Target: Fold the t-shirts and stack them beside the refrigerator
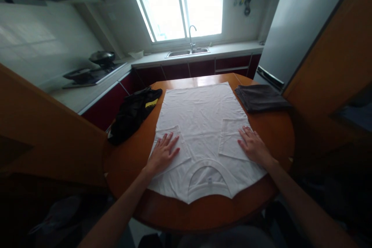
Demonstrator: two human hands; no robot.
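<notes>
Head cam: L hand (pixel 162 155) & R hand (pixel 255 147) flat on wht tee (pixel 200 124), fingers (pixel 174 140) spread

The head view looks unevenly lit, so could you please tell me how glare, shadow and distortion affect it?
In the head view, the window is blown out white and glare marks the far edge of the table; in the same view, the lower corners sink into shadow, the fridge leans with apparent wide-lens stretch, while the white shirt, left hand and right hand look legible, slightly soft.
</notes>
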